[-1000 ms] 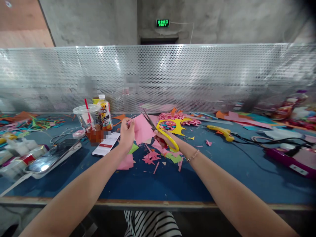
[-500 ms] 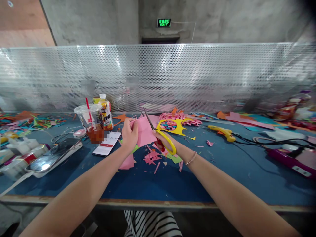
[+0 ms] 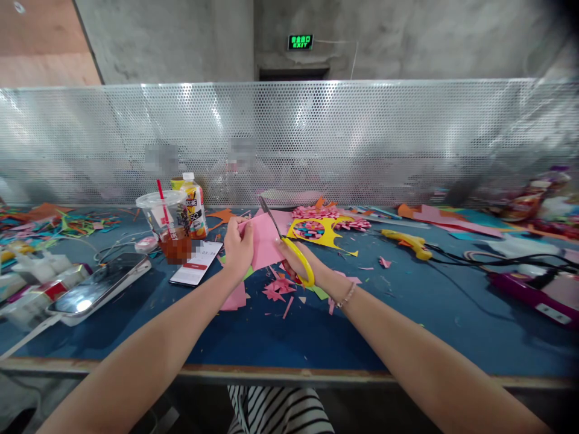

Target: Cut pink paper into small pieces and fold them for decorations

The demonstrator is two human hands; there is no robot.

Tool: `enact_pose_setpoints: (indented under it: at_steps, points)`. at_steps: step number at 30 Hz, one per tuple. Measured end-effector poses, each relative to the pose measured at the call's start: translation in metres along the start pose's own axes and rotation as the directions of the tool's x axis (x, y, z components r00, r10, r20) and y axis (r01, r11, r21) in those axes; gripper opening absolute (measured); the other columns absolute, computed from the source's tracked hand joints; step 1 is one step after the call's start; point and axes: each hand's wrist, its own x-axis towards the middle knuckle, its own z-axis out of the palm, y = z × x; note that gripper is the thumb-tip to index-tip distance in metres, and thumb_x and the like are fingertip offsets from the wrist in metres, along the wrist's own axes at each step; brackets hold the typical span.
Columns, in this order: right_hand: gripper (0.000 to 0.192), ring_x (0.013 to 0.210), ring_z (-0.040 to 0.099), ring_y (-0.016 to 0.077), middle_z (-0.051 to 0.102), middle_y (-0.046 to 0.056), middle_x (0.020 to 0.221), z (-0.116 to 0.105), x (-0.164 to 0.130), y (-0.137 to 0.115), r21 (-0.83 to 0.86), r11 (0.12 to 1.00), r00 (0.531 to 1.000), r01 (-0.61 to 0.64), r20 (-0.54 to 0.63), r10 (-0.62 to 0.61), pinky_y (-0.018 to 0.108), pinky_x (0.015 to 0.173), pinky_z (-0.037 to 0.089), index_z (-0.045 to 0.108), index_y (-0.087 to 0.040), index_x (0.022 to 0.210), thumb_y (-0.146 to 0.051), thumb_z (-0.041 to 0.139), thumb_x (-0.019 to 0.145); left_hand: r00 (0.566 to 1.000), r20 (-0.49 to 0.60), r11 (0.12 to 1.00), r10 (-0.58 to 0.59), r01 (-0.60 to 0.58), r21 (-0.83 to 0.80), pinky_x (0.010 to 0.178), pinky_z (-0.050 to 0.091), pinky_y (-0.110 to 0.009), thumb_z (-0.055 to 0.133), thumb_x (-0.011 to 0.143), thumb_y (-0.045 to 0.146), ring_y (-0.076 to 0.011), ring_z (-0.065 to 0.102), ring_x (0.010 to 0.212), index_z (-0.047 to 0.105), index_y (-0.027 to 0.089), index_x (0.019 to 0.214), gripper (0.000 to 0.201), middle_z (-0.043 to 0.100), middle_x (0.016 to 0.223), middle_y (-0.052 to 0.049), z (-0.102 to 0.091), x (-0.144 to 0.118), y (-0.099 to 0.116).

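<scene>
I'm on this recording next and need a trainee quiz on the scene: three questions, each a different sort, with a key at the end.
1. Multiple choice. What does the right hand hold?
a) a drink bottle
b) yellow-handled scissors
c) a glue gun

2. True or false. The left hand is holding a phone.

3. Fill in the blank. The red straw stands in a clear plastic ____.

Key:
1. b
2. False; it holds pink paper.
3. cup
</scene>
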Motion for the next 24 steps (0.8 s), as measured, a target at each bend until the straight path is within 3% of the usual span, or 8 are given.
enact_pose_setpoints:
  at_steps: [3, 8, 12, 16, 20, 24]
  points:
    - [0.047, 0.029, 0.034, 0.0085, 0.036, -0.005, 0.033, 0.0, 0.001, 0.002, 0.065, 0.997, 0.999, -0.034, 0.03, 0.032, 0.023, 0.029, 0.028, 0.037, -0.021, 0.053, -0.062, 0.046, 0.074, 1.0, 0.002, 1.0, -0.01, 0.01, 0.012, 0.077, 0.036, -0.03, 0.049, 0.078, 0.029, -0.0163, 0.05, 0.079, 0.049, 0.021, 0.081, 0.008, 0.054, 0.081, -0.002, 0.0, 0.0, -0.002]
    - [0.045, 0.03, 0.03, 0.0055, 0.035, -0.008, 0.04, -0.012, 0.015, 0.015, 0.258, 0.966, 0.998, -0.003, 0.063, -0.014, 0.019, 0.029, 0.025, 0.041, -0.02, 0.062, -0.063, 0.049, 0.071, 0.999, 0.035, 1.0, -0.014, 0.014, 0.026, 0.076, 0.037, -0.03, 0.051, 0.078, 0.028, -0.0164, 0.051, 0.078, 0.051, 0.021, 0.081, 0.008, 0.055, 0.08, -0.002, 0.001, 0.003, -0.008]
    - [0.038, 0.038, 0.04, 0.0055, 0.043, -0.007, 0.05, -0.028, 0.026, 0.021, 0.348, 0.936, 0.998, 0.061, -0.05, -0.047, 0.019, 0.036, 0.034, 0.046, -0.019, 0.068, -0.053, 0.064, 0.064, 0.987, 0.142, 0.993, -0.069, 0.082, -0.082, 0.069, 0.04, -0.027, 0.057, 0.073, 0.027, -0.0155, 0.051, 0.074, 0.055, 0.02, 0.084, 0.014, 0.056, 0.077, -0.002, 0.003, 0.004, -0.012]
    - [0.037, 0.056, 0.054, 0.0094, 0.055, -0.002, 0.068, -0.031, 0.026, 0.015, 0.444, 0.892, 0.992, 0.092, -0.114, -0.046, 0.02, 0.047, 0.041, 0.049, -0.018, 0.073, -0.037, 0.074, 0.054, 0.953, 0.277, 0.968, -0.125, 0.178, -0.177, 0.064, 0.042, -0.025, 0.063, 0.066, 0.021, -0.0137, 0.052, 0.068, 0.056, 0.02, 0.087, 0.022, 0.057, 0.073, 0.0, 0.007, 0.0, -0.014]
    - [0.034, 0.055, 0.051, 0.0077, 0.053, -0.004, 0.066, -0.026, 0.026, 0.014, 0.48, 0.87, 0.992, 0.113, -0.11, -0.068, 0.022, 0.052, 0.042, 0.047, -0.017, 0.071, -0.031, 0.073, 0.053, 0.92, 0.372, 0.963, -0.124, 0.202, -0.177, 0.064, 0.044, -0.026, 0.064, 0.061, 0.016, -0.013, 0.054, 0.068, 0.056, 0.02, 0.093, 0.034, 0.06, 0.078, 0.0, 0.01, -0.003, -0.017]
    - [0.032, 0.049, 0.044, 0.005, 0.047, -0.007, 0.059, -0.023, 0.03, 0.019, 0.442, 0.879, 0.977, 0.177, -0.187, -0.103, 0.02, 0.049, 0.038, 0.044, -0.018, 0.07, -0.026, 0.071, 0.054, 0.847, 0.495, 0.882, -0.195, 0.372, -0.288, 0.062, 0.046, -0.027, 0.067, 0.06, 0.02, -0.0138, 0.058, 0.064, 0.052, 0.019, 0.101, 0.044, 0.062, 0.077, -0.001, 0.011, -0.004, -0.018]
